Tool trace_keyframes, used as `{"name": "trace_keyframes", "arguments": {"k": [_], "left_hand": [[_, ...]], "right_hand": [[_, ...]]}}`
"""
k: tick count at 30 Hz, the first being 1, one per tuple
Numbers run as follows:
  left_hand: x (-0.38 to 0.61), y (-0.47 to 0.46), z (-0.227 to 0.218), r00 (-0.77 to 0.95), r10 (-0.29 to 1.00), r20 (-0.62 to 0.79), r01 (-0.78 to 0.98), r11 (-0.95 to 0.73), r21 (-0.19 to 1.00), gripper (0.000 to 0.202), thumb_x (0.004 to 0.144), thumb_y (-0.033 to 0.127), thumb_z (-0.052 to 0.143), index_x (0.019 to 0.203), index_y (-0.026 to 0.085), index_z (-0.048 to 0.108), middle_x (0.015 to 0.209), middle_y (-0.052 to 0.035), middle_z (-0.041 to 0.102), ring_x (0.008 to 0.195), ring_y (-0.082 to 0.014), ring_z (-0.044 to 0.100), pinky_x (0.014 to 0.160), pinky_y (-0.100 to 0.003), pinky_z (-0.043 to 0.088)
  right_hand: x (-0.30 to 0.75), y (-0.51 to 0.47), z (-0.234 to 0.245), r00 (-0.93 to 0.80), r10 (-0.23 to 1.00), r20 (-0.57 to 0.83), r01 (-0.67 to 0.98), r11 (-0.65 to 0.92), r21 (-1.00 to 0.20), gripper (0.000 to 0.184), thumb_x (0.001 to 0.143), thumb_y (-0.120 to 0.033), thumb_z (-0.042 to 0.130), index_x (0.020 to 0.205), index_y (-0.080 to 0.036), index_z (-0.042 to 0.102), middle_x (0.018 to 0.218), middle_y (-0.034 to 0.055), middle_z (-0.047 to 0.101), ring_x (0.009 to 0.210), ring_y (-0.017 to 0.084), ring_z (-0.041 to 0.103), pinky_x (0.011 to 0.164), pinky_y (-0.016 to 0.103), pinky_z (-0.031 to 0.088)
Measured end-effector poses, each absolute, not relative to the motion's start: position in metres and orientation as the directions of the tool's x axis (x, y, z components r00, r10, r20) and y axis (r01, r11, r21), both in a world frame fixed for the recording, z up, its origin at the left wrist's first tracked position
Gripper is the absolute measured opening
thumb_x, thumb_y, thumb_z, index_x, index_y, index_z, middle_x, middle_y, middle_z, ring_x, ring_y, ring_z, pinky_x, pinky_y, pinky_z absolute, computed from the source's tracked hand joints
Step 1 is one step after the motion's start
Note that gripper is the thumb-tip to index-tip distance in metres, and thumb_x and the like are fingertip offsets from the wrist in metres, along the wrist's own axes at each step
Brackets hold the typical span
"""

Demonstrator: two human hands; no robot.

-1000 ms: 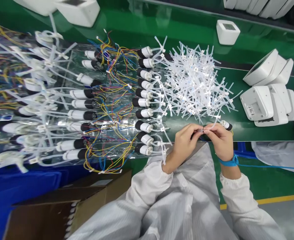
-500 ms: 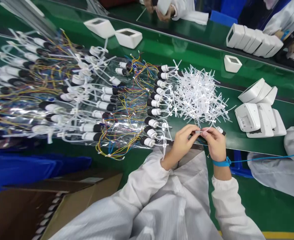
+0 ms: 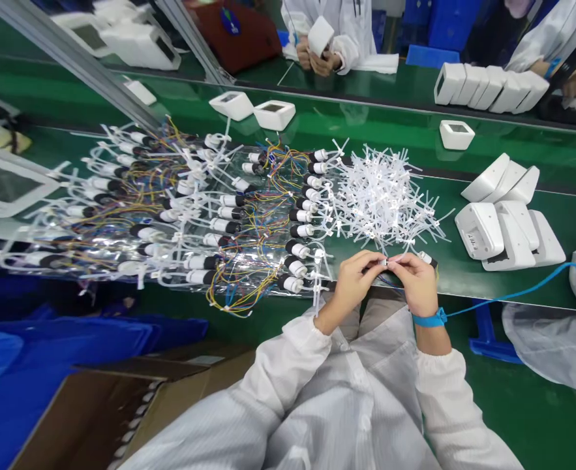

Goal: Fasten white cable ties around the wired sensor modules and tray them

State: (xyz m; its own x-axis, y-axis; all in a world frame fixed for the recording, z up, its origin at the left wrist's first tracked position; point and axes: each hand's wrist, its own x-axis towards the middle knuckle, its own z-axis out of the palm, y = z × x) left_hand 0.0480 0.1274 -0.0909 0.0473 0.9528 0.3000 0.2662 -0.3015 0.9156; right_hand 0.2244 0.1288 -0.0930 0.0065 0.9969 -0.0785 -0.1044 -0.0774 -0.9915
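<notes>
My left hand and my right hand meet at the bench's front edge, fingertips pinched together. Between them is a small whitish piece, too small to make out its kind; thin dark wires show just below. A white-and-black cylindrical part with wires sticks out beside my right hand's knuckles. Just beyond my fingers lies a heap of white zip ties. To the left, several white-and-black cylinders with coloured wires and looped zip ties lie in rows on clear plastic.
White device housings stand at right, with another white unit farther back. Across the bench a co-worker's hands hold a white housing. A blue wrist cord runs rightward. An open cardboard box sits lower left.
The camera view has shifted, showing more of the bench's left and far side. My hands stay together at nearly the same place, still pinching the small piece; the wrist cord hangs slacker.
</notes>
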Motion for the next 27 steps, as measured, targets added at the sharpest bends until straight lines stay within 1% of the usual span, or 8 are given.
{"name": "trace_keyframes", "arguments": {"k": [7,13,15,17,19,22,25,27], "left_hand": [[0.047,0.13,-0.091,0.076,0.954,0.29,0.238,-0.3,0.924,0.011,0.104,0.027,0.075,0.104,0.02,0.084,0.103,-0.0073,0.087,0.096,-0.0222,0.082,0.09,-0.034,0.065],[0.052,0.13,-0.091,0.035,0.968,0.25,0.149,-0.252,0.956,0.018,0.103,0.027,0.075,0.118,0.018,0.083,0.114,-0.0105,0.086,0.098,-0.0219,0.082,0.088,-0.034,0.067],[0.053,0.129,-0.091,0.04,0.961,0.274,0.151,-0.277,0.949,0.021,0.104,0.025,0.073,0.122,0.018,0.083,0.116,-0.0106,0.085,0.098,-0.0208,0.081,0.086,-0.032,0.066],[0.054,0.129,-0.09,0.061,0.952,0.298,0.165,-0.304,0.938,0.022,0.105,0.023,0.071,0.123,0.019,0.083,0.114,-0.0095,0.084,0.097,-0.0197,0.08,0.085,-0.03,0.065],[0.055,0.128,-0.09,0.079,0.948,0.31,0.185,-0.319,0.929,0.021,0.105,0.022,0.07,0.121,0.019,0.083,0.112,-0.0085,0.084,0.095,-0.0191,0.08,0.084,-0.03,0.065],[0.056,0.127,-0.09,0.094,0.946,0.311,0.206,-0.324,0.923,0.019,0.103,0.019,0.07,0.118,0.02,0.083,0.111,-0.0077,0.085,0.09,-0.0189,0.079,0.084,-0.03,0.064],[0.057,0.126,-0.088,0.116,0.946,0.303,0.196,-0.32,0.927,0.016,0.102,0.02,0.073,0.114,0.02,0.084,0.108,-0.0072,0.086,0.089,-0.0198,0.08,0.085,-0.032,0.065],[0.059,0.124,-0.086,0.131,0.949,0.286,0.157,-0.305,0.939,0.014,0.102,0.022,0.074,0.111,0.02,0.084,0.107,-0.0074,0.087,0.089,-0.0206,0.08,0.087,-0.033,0.066]], "right_hand": [[0.224,0.134,-0.095,-0.004,0.996,-0.088,-0.091,-0.088,-0.992,0.03,0.082,-0.05,0.094,0.088,-0.022,0.084,0.098,0.006,0.086,0.096,0.026,0.08,0.097,0.041,0.066],[0.227,0.106,-0.082,0.071,0.987,-0.144,-0.162,-0.131,-0.978,0.04,0.09,-0.058,0.09,0.106,-0.021,0.085,0.104,0.0072,0.085,0.099,0.026,0.082,0.097,0.042,0.068],[0.239,0.094,-0.075,0.115,0.985,-0.132,-0.062,-0.126,-0.99,0.042,0.093,-0.059,0.086,0.11,-0.021,0.084,0.102,0.008,0.084,0.093,0.025,0.081,0.087,0.041,0.069],[0.257,0.092,-0.069,0.222,0.974,-0.037,0.116,-0.064,-0.991,0.043,0.096,-0.059,0.083,0.114,-0.02,0.083,0.103,0.0095,0.083,0.09,0.025,0.077,0.081,0.039,0.066],[0.275,0.101,-0.069,0.328,0.937,0.118,0.328,0.004,-0.945,0.048,0.093,-0.06,0.083,0.119,-0.019,0.082,0.113,0.0127,0.081,0.099,0.027,0.074,0.087,0.043,0.064],[0.294,0.122,-0.075,0.271,0.936,0.223,0.582,0.024,-0.813,0.06,0.084,-0.064,0.084,0.123,-0.018,0.083,0.116,0.0157,0.079,0.103,0.032,0.071,0.097,0.053,0.06],[0.297,0.134,-0.077,0.174,0.96,0.218,0.684,0.041,-0.729,0.055,0.085,-0.066,0.078,0.11,-0.018,0.086,0.107,0.0155,0.079,0.099,0.034,0.071,0.099,0.056,0.058],[0.293,0.13,-0.073,0.199,0.959,0.2,0.67,0.016,-0.742,0.052,0.086,-0.067,0.078,0.105,-0.019,0.085,0.104,0.0144,0.08,0.096,0.033,0.072,0.097,0.054,0.059]]}}
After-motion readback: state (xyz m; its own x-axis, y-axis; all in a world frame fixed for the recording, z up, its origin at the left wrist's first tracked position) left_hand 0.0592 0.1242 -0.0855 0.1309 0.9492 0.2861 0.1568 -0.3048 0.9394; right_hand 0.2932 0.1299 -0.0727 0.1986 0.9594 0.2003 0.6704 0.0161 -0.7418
